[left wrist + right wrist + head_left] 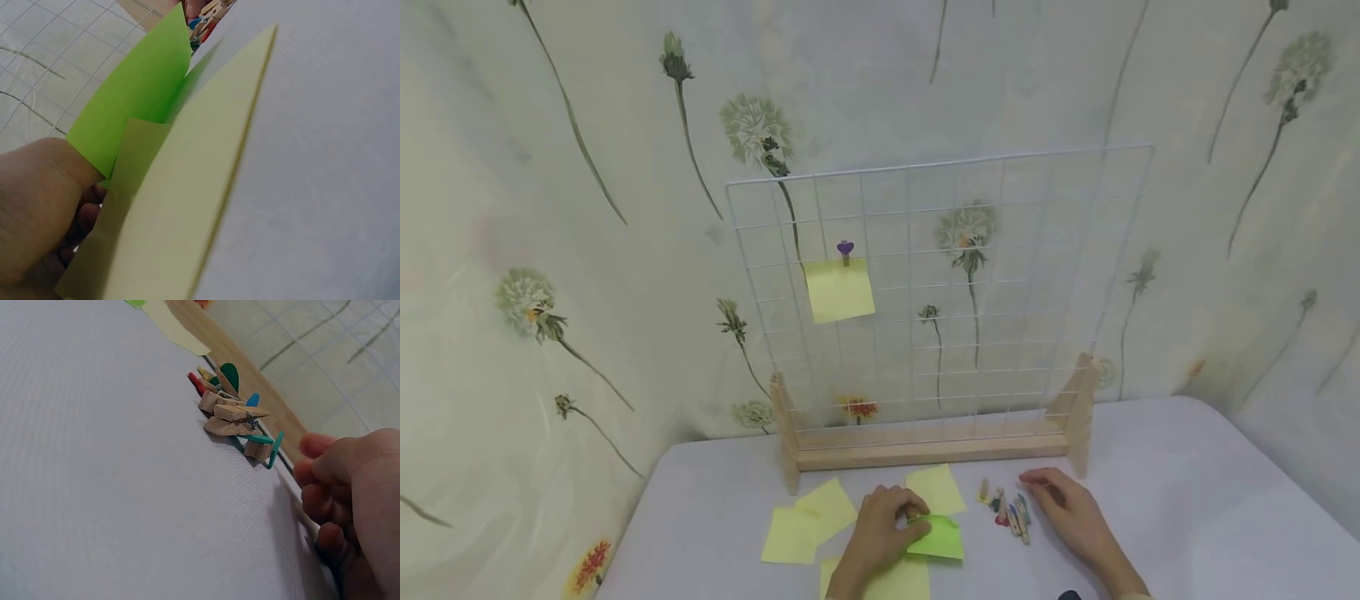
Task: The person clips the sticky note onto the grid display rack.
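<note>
My left hand pinches a green sticky note at its left side, between thumb and fingers. In the left wrist view the green note tilts up off the table beside a pad of pale yellow notes. My right hand hovers just right of a small pile of wooden clothespins with coloured decorations. Its fingers are loosely bent with nothing between them, apart from the clothespins in the right wrist view.
A white wire grid stands in a wooden base behind the hands. A purple-heart clothespin fixes a yellow note to it. Loose yellow notes lie left of my left hand, another yellow note behind it.
</note>
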A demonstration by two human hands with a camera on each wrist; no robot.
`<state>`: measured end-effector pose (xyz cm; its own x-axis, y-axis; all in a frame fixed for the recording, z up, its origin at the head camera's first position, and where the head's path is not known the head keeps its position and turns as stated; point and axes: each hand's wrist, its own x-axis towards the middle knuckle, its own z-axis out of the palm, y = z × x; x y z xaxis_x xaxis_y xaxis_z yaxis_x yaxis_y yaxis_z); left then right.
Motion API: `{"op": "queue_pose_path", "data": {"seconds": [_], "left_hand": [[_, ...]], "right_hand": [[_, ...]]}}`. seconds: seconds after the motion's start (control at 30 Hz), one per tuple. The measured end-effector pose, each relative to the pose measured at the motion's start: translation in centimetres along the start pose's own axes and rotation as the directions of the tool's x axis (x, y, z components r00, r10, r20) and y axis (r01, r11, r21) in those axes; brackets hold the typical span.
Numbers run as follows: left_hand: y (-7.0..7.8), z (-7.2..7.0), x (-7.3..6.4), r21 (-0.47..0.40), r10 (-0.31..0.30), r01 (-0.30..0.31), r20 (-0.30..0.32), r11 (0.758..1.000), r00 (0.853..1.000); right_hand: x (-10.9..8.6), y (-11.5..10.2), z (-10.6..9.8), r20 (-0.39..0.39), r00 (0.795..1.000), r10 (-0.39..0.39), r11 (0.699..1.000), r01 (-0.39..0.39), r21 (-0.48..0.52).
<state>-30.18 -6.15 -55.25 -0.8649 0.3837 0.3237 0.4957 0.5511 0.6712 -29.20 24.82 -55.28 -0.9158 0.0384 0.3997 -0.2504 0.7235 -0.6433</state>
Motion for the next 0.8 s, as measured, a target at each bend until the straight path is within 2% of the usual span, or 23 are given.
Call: {"op": "queue_pose_path", "data": {"seconds": [0.2,0.37,0.53,0.63,0.8], "left_hand": [[0.13,-0.09,-0.1,0.014,0.034,-0.034,-0.024,0.999,0.999],[0.19,-0.3,-0.01,0.042,0.044,-0.042,-0.054,0.998,0.998],[0.28,-0.28,0.16,0.009,0.024,-0.024,-0.076,1.0,0.997],[0.29,-0.22,0.17,-0.02,-0.019,0.018,-0.068,1.0,0.998],[0.25,-0.34,0.2,-0.041,-0.045,0.043,-0.056,0.998,0.997]], "right_hand": [[-0.2,-0.09,-0.09,0.006,1.0,0.024,1.0,-0.024,0.016],[-0.25,-0.17,-0.02,0.004,1.0,0.009,1.0,-0.01,0.024],[-0.12,0.03,-0.04,0.02,0.999,0.036,0.999,-0.036,0.011],[-0.06,-0.06,-0.23,0.031,0.999,0.044,0.999,-0.044,0.008],[0.04,-0.45,0.0,0.029,0.999,-0.023,0.999,0.022,0.04]]}}
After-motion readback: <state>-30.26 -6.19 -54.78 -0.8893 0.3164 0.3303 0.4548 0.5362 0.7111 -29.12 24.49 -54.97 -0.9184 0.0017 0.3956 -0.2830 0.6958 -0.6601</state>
